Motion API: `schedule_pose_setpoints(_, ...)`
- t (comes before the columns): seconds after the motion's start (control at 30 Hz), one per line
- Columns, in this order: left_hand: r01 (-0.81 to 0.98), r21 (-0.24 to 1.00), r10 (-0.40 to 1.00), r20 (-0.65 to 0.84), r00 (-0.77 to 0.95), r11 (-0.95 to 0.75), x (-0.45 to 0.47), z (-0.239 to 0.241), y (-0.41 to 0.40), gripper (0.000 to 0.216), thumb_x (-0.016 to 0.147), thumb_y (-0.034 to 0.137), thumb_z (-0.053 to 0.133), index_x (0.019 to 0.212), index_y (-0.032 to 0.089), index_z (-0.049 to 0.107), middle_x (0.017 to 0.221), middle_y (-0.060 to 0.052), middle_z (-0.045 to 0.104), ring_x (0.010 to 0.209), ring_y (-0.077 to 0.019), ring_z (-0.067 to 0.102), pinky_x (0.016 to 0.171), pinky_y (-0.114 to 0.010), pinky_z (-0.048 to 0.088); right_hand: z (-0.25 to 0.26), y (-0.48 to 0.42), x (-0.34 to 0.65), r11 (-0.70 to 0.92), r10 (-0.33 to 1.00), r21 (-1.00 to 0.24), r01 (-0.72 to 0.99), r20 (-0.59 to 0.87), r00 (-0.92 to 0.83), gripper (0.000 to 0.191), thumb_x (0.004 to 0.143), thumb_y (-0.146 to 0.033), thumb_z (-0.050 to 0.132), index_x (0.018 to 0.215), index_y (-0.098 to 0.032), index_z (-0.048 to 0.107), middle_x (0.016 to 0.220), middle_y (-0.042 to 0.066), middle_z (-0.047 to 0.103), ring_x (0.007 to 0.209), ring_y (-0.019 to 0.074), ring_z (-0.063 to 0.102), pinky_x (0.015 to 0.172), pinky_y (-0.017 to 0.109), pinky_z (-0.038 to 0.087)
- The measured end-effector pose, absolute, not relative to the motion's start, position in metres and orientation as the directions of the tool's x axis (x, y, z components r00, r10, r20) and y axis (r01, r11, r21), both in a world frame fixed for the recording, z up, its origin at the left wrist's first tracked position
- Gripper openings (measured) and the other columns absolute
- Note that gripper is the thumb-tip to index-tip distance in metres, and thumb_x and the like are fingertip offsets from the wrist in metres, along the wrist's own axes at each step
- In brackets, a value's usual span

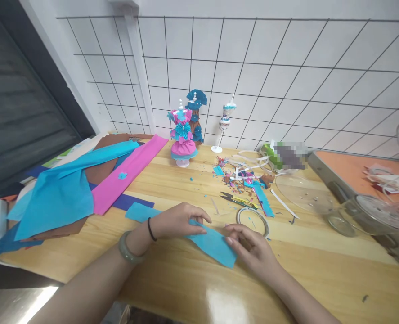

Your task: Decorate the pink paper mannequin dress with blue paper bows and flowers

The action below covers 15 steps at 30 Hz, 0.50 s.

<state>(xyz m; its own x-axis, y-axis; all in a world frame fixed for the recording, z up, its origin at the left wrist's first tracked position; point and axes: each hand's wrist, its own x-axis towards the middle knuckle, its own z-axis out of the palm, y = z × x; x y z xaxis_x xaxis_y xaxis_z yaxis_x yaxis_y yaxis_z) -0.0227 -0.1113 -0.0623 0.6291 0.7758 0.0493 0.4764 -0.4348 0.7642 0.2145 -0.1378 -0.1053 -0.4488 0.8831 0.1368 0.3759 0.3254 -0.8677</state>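
A long strip of light blue crepe paper (216, 245) lies flat on the wooden table (303, 265) in front of me. My left hand (177, 220) rests on the strip's middle, fingers curled and pinching its upper edge. My right hand (253, 249) pinches the strip's right end, fingers bent together. A roll of clear tape (252, 219) lies just beyond my right hand. Small yellow-handled scissors (238, 200) lie behind the tape.
Sheets of blue, pink, brown and purple paper (84, 184) cover the table's left side. Three small paper-dress mannequins (183, 135) stand by the tiled wall. Paper scraps (243, 175) lie in the middle. A clear plastic lid (300, 191) and a glass bowl (371, 216) sit right.
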Motion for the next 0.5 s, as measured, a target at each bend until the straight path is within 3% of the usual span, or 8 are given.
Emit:
schedule_pose_setpoints(0.1, 0.479, 0.759, 0.774, 0.051, 0.631, -0.44, -0.027, -0.063, -0.11, 0.029, 0.073, 0.029, 0.062, 0.099, 0.015, 0.063, 0.083, -0.004, 0.066, 0.075, -0.0116, 0.059, 0.069, -0.02, 0.044, -0.104, -0.13, 0.221, 0.382, 0.909, -0.795, 0.47, 0.234, -0.344, 0.022, 0.085, -0.035, 0.045, 0.093, -0.018, 0.057, 0.082, 0.007, 0.064, 0.075, 0.0172, 0.06, 0.065, 0.027, 0.049)
schedule_pose_setpoints(0.2, 0.493, 0.757, 0.782, 0.039, 0.622, -0.429, -0.03, -0.063, -0.108, 0.029, 0.072, 0.03, 0.062, 0.098, 0.015, 0.063, 0.081, -0.003, 0.065, 0.073, -0.0107, 0.058, 0.067, -0.019, 0.044, -0.102, -0.118, 0.229, 0.441, 0.897, -0.618, 0.651, 0.334, -0.291, 0.018, 0.083, -0.033, 0.048, 0.086, -0.018, 0.056, 0.084, 0.008, 0.063, 0.079, 0.0199, 0.059, 0.07, 0.032, 0.047)
schedule_pose_setpoints(0.33, 0.475, 0.778, 0.782, 0.034, 0.622, -0.411, -0.032, -0.066, -0.106, 0.029, 0.072, 0.03, 0.063, 0.098, 0.016, 0.064, 0.08, -0.002, 0.063, 0.071, -0.0093, 0.056, 0.066, -0.018, 0.043, -0.104, -0.109, 0.236, 0.43, 0.9, -0.42, 0.799, 0.27, -0.342, 0.022, 0.078, -0.034, 0.053, 0.092, -0.018, 0.055, 0.09, 0.01, 0.062, 0.081, 0.0224, 0.057, 0.07, 0.034, 0.046)
schedule_pose_setpoints(0.5, 0.46, 0.821, 0.799, -0.008, 0.601, -0.337, -0.031, -0.07, -0.105, 0.031, 0.071, 0.032, 0.063, 0.098, 0.017, 0.063, 0.08, -0.002, 0.063, 0.072, -0.0094, 0.055, 0.068, -0.02, 0.044, -0.105, -0.112, 0.236, 0.374, 0.927, -0.347, 0.86, 0.157, -0.34, 0.019, 0.082, -0.028, 0.042, 0.095, -0.02, 0.054, 0.077, 0.005, 0.064, 0.072, 0.0211, 0.061, 0.061, 0.03, 0.045)
